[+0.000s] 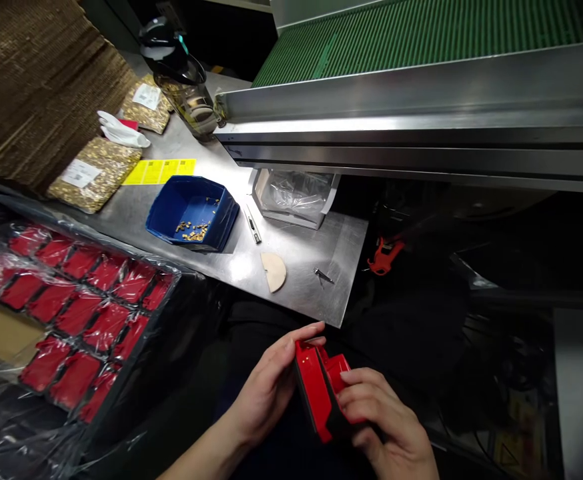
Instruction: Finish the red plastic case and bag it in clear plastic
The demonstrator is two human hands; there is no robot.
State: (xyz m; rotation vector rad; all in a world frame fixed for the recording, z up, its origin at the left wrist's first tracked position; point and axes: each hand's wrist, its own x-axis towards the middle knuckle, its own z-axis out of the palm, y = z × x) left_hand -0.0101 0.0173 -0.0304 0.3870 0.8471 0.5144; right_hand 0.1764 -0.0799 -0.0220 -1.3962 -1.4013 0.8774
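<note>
Both of my hands hold a red and black plastic housing (313,385) in front of me, below the table's near corner. My left hand (270,380) grips its upper left edge, thumb and fingers curled about the red end. On the other side, my right hand (389,417) has its fingertips on a raised red block of the part, with the thumb lower on the black side. The underside of the housing is hidden. Nearest to the hands on the table lie a nail clipper (324,275) and a half-round beige piece (273,271).
A blue bin (154,223) holds small brass-coloured pieces, with a utility knife (253,225) beside it. At left, a plastic-lined box (136,360) holds several red parts. Bags of brass pieces (99,170) lie behind. A green conveyor (421,37) runs along the back right.
</note>
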